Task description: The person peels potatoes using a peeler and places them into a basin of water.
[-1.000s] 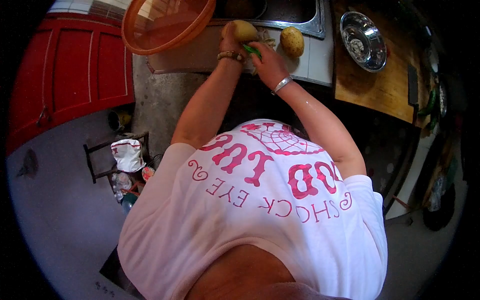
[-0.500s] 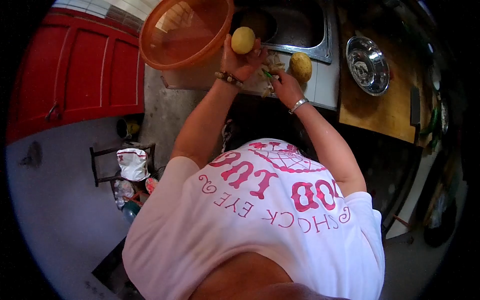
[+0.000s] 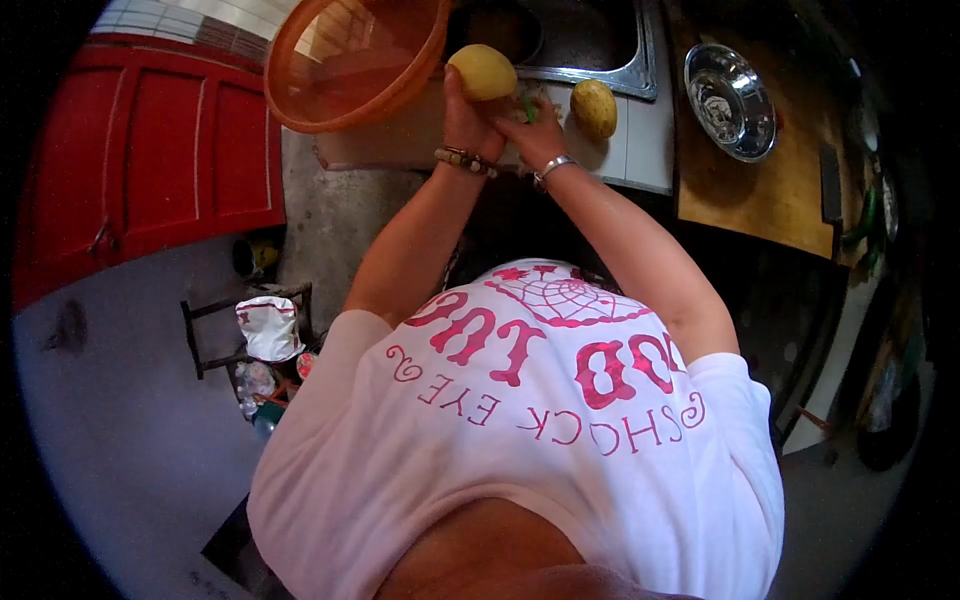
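Above the white-tiled tabletop [image 3: 650, 150], near the round orange plastic basin [image 3: 408, 88], a smooth, pale-yellow oval potato [image 3: 482, 73] is held up by the left hand [image 3: 470, 125]. It is judged firm, moderately heavy and not fragile, though its bare surface may prove damp and slippery; hold is best taken around its broad middle. The potato is seated at the upper end of the left grip, which is clamped on it, the thumb set against its left side. A brown-speckled yellow potato [image 3: 594, 110] is found untouched, right of the right hand [image 3: 535, 135], whose grip is closed around a small green-handled tool [image 3: 529, 108].
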Tool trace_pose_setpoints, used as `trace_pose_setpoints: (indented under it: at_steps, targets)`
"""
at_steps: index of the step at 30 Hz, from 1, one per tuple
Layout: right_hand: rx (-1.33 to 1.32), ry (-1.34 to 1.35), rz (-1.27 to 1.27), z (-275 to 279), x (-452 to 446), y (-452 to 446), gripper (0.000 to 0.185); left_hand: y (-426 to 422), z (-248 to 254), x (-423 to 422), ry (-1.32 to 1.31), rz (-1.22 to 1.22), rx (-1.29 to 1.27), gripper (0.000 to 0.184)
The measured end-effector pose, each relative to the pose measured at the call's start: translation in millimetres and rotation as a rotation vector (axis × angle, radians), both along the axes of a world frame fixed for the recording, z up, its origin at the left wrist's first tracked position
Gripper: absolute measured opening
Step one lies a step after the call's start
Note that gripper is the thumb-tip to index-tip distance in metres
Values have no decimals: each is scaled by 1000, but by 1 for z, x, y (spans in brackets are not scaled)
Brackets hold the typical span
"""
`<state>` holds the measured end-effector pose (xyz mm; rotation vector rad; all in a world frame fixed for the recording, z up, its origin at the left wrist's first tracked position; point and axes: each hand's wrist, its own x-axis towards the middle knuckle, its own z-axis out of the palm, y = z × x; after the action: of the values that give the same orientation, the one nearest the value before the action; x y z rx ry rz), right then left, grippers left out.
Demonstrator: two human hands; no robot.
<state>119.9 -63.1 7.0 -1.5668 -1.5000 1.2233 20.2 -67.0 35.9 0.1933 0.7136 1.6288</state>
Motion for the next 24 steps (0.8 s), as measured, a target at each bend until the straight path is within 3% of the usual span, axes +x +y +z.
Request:
trace_pose_setpoints:
  at_steps: [3,5,7,9,10,13,15,19,22,24]
  targets:
    - [113,-82,18,-15,-2,4,70,-5,-17,-2,4,53,-18,57]
    - [-104,-209,-101,-11,3,13,61,-9,-23,-5,3,77,-38,57]
    - [-184,-131,-103,-1,7,12,54,-10,-24,-6,34,70,-82,56]
    - [56,-170,81,-3,9,5,48,-10,-33,-9,-11,65,-51,56]
    - [52,-172,83,-11,7,4,48,-9,-37,-10,-47,54,-13,55]
    - [171,-258,40,-28,3,9,45,-15,-18,-6,-79,35,-37,55]
    - [-81,-258,12,-17,18,24,49,-14,-15,-13,13,32,-33,54]
    - [-20,-348,155,-25,28,20,44,-8,13,-34,120,-10,-12,51]
    - [96,-323,248,-23,30,11,36,2,57,-47,279,-196,-47,43]
    - [-58,-222,235,-16,30,9,34,4,62,-52,348,-327,-53,37]
